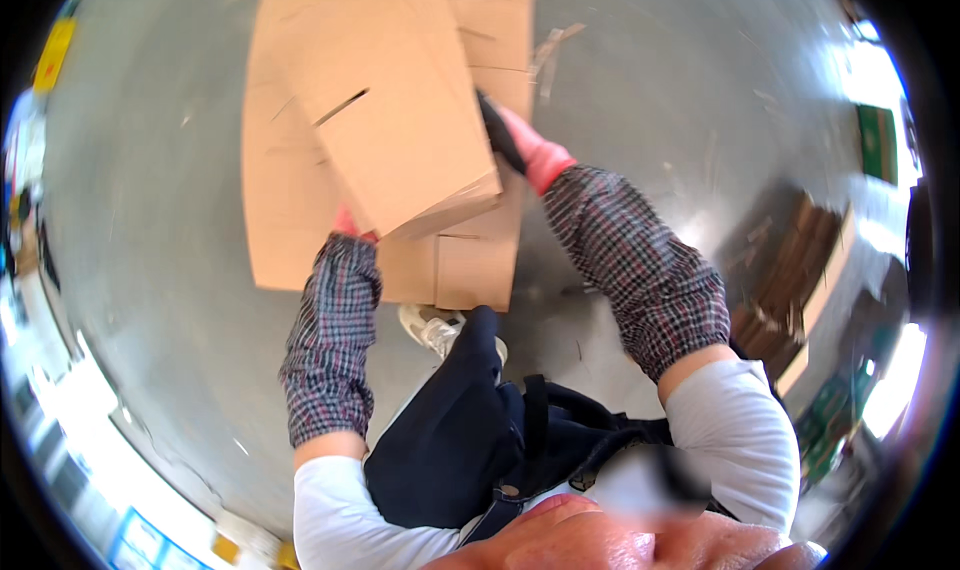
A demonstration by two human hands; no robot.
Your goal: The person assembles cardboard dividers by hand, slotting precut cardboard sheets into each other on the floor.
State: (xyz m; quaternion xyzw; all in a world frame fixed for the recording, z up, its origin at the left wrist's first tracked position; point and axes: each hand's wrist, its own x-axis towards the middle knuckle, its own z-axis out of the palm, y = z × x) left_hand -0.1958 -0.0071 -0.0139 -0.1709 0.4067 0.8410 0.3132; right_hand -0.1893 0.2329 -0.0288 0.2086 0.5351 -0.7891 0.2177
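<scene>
A flattened cardboard box [410, 160], brown with a dark slot cut in it, lies slanted across larger flat cardboard sheets [475, 275]. Its near end shows a folded edge and is tilted up off the sheets. My right hand [520, 145], in a pink and black glove, grips the box's right edge, with the fingertips tucked behind it. At the near left corner is my left hand [347, 222], in a pink glove. It holds the box from underneath, most of its fingers hidden by the cardboard.
Grey floor [640, 90] surrounds the cardboard, with scraps of clear tape [550, 55] beside it. A stack of folded cardboard [800, 270] stands at the right. My shoe [430, 325] is close to the near edge of the sheets. Farther right is a green box [877, 143].
</scene>
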